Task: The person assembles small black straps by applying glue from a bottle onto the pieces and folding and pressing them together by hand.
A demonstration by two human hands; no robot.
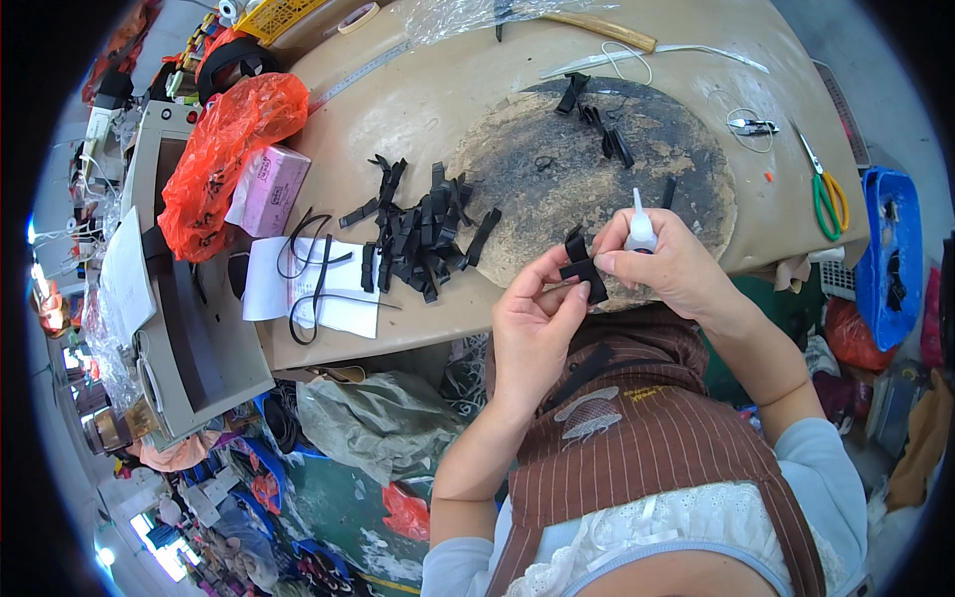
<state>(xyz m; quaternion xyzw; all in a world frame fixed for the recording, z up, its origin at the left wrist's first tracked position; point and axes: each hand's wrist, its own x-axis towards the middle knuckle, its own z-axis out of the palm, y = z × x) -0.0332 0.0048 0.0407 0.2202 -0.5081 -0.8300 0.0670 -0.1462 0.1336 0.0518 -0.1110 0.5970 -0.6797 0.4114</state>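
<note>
My left hand (537,323) pinches a small black ribbon bow (587,284) between thumb and fingers, over the near edge of a round worn board (527,169). My right hand (686,264) holds a small white glue bottle (640,231) with its narrow nozzle pointing up, and its thumb and fingertip also meet the bow. Left of the board lies a heap of similar black bows (423,234). A few more bows (612,144) rest on the board's far part, and a short black strip (669,191) lies behind my right hand.
Orange-and-green scissors (831,199) and thread snips (753,127) lie to the right, with a wooden handle (602,30) at the back. On the left are a red plastic bag (234,139), a pink tissue pack (274,189) and white paper (348,308). A blue tray (880,313) stands beyond the table's right edge.
</note>
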